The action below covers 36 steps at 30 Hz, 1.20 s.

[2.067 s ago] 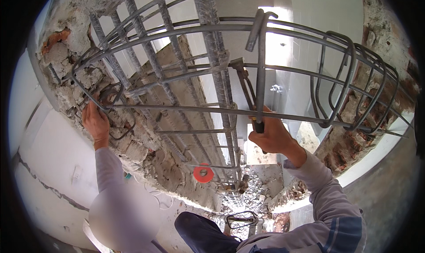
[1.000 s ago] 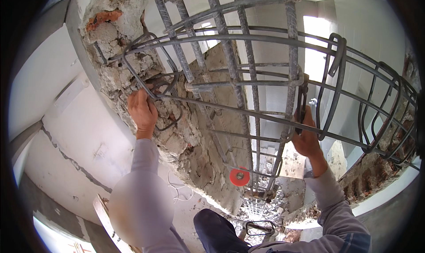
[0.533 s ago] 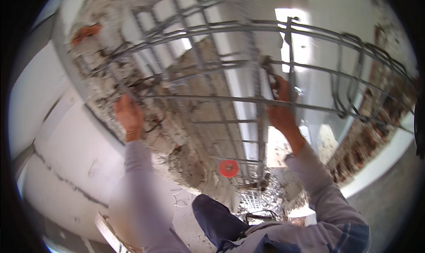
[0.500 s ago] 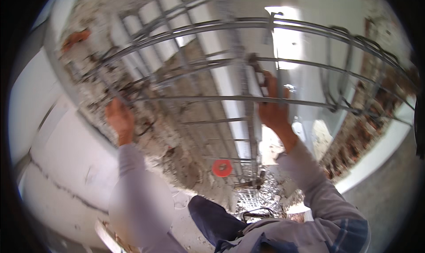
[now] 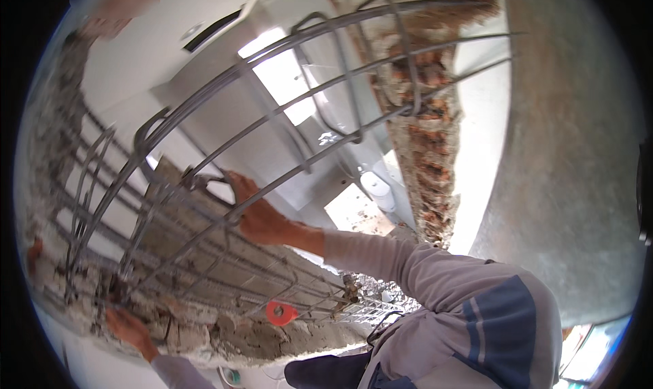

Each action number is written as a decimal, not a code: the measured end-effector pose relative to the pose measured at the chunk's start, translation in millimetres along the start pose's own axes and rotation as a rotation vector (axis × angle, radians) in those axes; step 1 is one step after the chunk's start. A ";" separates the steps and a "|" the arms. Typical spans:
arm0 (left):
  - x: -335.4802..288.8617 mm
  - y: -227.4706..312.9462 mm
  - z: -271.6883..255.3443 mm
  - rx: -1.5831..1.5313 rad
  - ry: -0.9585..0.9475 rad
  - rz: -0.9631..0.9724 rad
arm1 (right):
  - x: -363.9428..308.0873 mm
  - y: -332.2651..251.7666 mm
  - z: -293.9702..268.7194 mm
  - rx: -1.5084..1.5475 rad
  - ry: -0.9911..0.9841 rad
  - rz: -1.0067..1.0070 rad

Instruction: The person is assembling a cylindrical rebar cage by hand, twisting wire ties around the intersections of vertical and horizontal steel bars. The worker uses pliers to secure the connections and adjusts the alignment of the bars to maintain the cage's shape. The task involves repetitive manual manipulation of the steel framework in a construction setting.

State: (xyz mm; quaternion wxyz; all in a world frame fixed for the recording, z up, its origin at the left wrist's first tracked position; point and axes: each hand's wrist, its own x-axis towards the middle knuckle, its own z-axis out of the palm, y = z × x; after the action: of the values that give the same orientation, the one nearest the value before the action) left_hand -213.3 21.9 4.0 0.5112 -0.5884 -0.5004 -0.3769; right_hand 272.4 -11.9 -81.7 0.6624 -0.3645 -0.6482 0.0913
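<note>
A cage of steel rebar [image 5: 272, 117] with bent stirrups stretches across the opening before me. My right hand [image 5: 262, 215] is closed round the handles of dark pincers [image 5: 211, 183], whose jaws are at a crossing of the bars. Lower left, my left hand [image 5: 129, 328] reaches up to the cage's end beside broken masonry, its fingers bent at a bar and partly blurred. Below the bars, against the concrete, is a red-orange ring-shaped thing [image 5: 281, 313] with a hole in its middle.
A strip of broken brick [image 5: 432, 144] edges the white wall to the right. Beyond it stands a grey wall [image 5: 564, 151]. Rubble [image 5: 391, 290] lies below the cage. A white tank-like fixture [image 5: 376, 188] stands down through the bars.
My view has swung to the right, so the cage now slants and both hands sit further left in the picture. The pincers stay in my right hand; my left remains at the cage's end.
</note>
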 end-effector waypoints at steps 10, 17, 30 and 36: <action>-3.9 -25.3 10.2 0.093 -0.165 -0.086 | -23.4 -10.6 -28.8 -0.007 -0.237 0.165; 1.9 20.5 -13.9 0.001 -0.134 -0.003 | -64.3 -12.1 -54.7 0.111 -0.375 0.253; 6.4 34.6 -51.0 0.111 0.000 0.218 | -154.4 -86.4 -205.3 0.266 -0.556 0.503; 21.5 90.0 -92.0 -0.095 0.026 0.280 | -169.2 -158.7 -327.9 -0.742 -0.041 0.200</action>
State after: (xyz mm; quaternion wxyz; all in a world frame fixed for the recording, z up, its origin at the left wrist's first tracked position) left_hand -114.7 -61.6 22.1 0.5367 -0.6710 -0.3885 -0.3329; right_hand 495.9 -345.7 -85.6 0.4602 -0.6391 -0.6113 -0.0780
